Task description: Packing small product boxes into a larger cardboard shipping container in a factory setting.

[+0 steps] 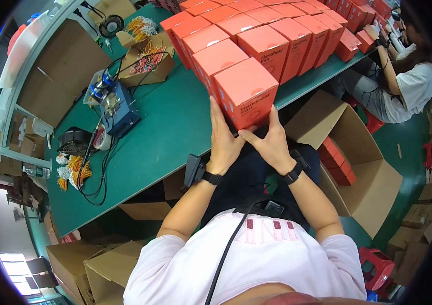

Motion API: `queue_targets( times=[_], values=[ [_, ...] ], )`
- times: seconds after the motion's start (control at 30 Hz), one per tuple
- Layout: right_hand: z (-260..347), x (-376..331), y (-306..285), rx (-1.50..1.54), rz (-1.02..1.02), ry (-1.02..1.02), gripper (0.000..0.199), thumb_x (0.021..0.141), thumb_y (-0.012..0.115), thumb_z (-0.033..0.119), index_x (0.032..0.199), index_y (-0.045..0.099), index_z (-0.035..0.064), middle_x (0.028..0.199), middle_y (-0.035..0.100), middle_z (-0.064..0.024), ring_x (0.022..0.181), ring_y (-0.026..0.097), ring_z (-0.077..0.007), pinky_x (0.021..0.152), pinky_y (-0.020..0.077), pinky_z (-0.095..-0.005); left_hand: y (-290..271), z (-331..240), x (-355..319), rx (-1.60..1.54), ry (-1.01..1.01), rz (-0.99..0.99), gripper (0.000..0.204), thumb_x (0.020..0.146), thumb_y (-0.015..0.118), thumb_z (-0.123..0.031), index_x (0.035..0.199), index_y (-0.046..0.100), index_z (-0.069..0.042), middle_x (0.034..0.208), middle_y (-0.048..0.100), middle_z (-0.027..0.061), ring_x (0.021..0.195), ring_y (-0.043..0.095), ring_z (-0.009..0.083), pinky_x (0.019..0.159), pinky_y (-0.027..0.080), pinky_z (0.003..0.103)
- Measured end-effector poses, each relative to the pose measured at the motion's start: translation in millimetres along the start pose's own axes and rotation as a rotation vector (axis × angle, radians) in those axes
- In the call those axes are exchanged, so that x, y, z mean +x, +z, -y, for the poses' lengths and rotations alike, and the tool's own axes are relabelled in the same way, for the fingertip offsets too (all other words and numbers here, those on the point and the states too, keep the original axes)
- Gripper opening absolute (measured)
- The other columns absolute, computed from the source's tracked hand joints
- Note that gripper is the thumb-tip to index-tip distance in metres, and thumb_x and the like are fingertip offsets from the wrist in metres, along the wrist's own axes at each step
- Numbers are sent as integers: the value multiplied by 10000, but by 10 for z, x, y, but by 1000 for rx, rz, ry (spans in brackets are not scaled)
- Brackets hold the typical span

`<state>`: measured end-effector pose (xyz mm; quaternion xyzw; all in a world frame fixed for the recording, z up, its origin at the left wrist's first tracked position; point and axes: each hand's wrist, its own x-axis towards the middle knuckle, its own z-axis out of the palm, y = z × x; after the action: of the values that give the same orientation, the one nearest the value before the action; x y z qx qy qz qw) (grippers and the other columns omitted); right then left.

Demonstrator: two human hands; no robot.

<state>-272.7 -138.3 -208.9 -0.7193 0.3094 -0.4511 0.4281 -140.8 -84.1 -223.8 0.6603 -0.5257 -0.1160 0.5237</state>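
A red cardboard product box (249, 96) with dark print is clasped between my two hands at the table's near edge. Along its left side lie the fingers of my left hand (224, 142), the thumb at the lower front. My right hand (272, 145) presses against the lower right corner, its thumb meeting the left one. Behind the box, and close against it, stand several rows of matching red boxes (264, 46). The underside of the held box is hidden, so I cannot tell whether it rests on the table.
The green table (162, 117) carries a blue soldering unit (119, 109) with cables, bundles of wires (76, 170) and a carton of wires (147, 63). An open carton (366, 188) holding red boxes stands right of my legs. Beyond it, another person (404, 76) sits at the table.
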Motion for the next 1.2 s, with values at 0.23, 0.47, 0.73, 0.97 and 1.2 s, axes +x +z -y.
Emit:
queue_targets(
  times=[0.23,0.47,0.73,0.97,1.2],
  values=[
    [11,235,-146,-85,181,54,713,794,772,198,1360,395,-16,1137,642,-217,1059,632,-310,914,476,-357,-45,104,65,-15,-50,39,1168,726,811,-118,1501,-47,47,1534,143,324,1432,209,424,1145,275,427],
    [-63,139,81,-71,167,-41,591,854,709,139,1367,438,24,1028,664,-222,887,672,-324,778,516,-376,-273,258,75,-313,-75,117,937,742,771,-3,1465,175,34,1351,476,228,1233,513,287,1019,432,368],
    [-39,-12,609,-186,128,-186,729,839,724,172,1422,346,-46,1296,518,-286,1184,537,-396,962,464,-392,-1040,387,104,-442,-262,235,542,764,756,49,1241,501,14,1142,642,96,1066,614,184,940,489,332],
    [-104,72,642,-222,182,-122,947,783,748,406,1398,288,-148,1382,399,-360,1288,409,-464,1100,328,-447,-1085,426,64,-434,-145,327,375,849,683,41,1201,552,36,1131,646,89,1027,614,171,902,485,312],
    [19,-184,1314,-424,111,-225,932,722,763,325,1380,302,-147,1352,424,-332,1263,421,-459,1076,313,-546,-1512,536,-166,-435,-183,129,513,874,642,50,1342,432,38,1290,555,129,1140,548,200,991,426,345]
  ],
)
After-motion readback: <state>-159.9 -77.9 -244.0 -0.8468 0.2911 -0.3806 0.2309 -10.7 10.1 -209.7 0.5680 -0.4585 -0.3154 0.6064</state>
